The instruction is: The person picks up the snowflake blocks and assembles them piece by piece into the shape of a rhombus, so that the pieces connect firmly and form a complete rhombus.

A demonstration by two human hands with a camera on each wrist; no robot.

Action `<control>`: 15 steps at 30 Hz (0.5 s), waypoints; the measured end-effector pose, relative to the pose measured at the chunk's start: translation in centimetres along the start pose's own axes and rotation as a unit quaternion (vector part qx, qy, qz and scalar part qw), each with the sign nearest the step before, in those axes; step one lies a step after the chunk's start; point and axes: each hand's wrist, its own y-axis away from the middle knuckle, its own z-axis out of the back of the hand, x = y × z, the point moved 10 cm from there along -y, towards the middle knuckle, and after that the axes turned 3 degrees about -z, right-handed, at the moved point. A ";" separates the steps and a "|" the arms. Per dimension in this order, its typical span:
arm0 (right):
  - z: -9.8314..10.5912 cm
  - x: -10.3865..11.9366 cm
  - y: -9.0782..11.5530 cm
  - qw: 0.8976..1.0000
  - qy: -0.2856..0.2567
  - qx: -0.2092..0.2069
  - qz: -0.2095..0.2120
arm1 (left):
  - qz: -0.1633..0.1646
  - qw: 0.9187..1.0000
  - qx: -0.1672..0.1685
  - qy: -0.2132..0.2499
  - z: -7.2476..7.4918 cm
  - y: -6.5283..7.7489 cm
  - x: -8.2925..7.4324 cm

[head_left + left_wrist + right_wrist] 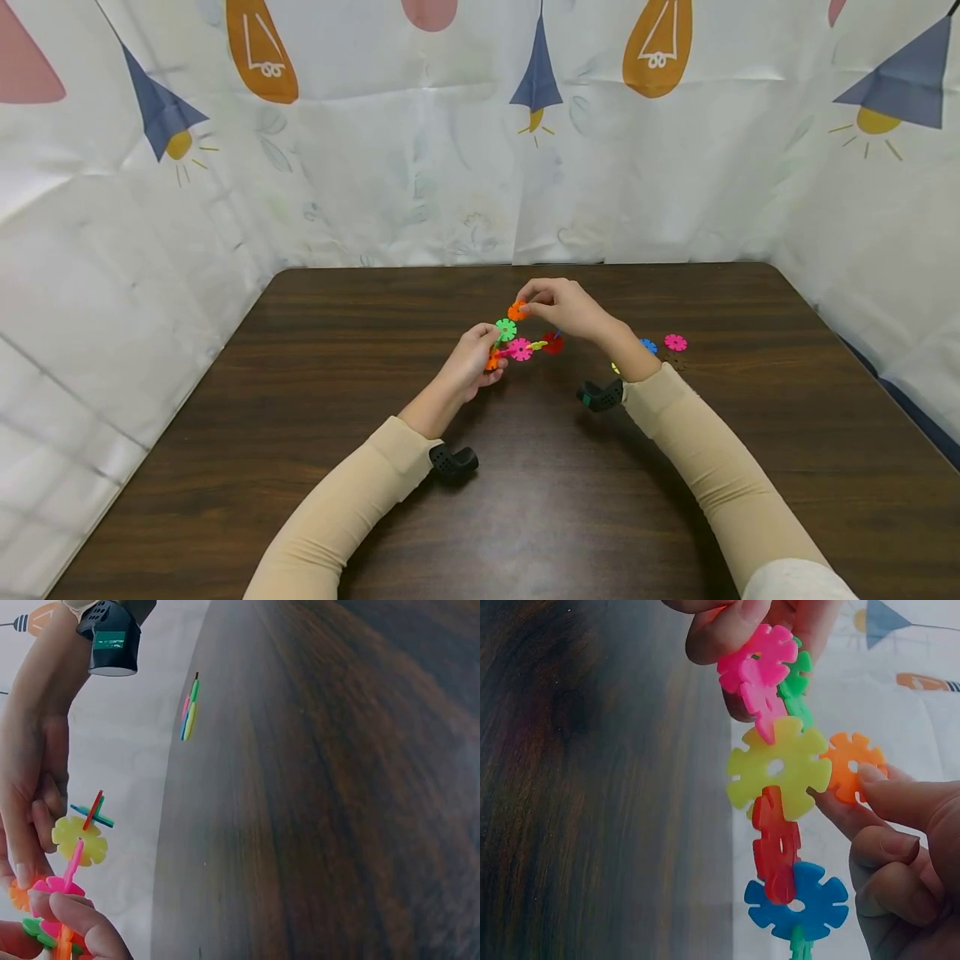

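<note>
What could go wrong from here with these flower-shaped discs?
The orange disc, pinched near its edge by the right hand, could slip or miss the slots of the green disc beside it.

The left hand grips one end of the chain; the blue disc towards the other end might swing or loosen.

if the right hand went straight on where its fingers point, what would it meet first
Beyond the orange disc it pinches, the right hand would probably meet the green disc by the left hand first, though depth is unclear.
</note>
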 end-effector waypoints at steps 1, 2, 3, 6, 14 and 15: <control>-0.1 0.0 0.0 1.000 -0.001 0.004 0.002 | 0.001 1.000 -0.001 -0.003 0.0 0.1 0.0; -0.1 -0.1 0.0 1.000 -0.002 0.007 0.003 | 0.002 1.000 -0.002 -0.006 0.1 0.1 0.0; -0.2 -0.1 0.0 1.000 -0.004 0.010 0.004 | 0.003 1.000 -0.003 -0.009 0.1 0.1 0.1; -0.3 -0.3 0.0 1.000 -0.007 0.014 0.009 | 0.007 1.000 -0.003 -0.015 0.2 0.1 0.1; -0.4 -0.4 0.1 0.999 -0.011 0.046 0.006 | 0.012 0.999 -0.002 -0.034 0.4 -0.1 0.2; -0.5 -0.5 0.1 0.999 -0.011 0.052 0.007 | 0.011 0.999 0.000 -0.039 0.4 -0.1 0.2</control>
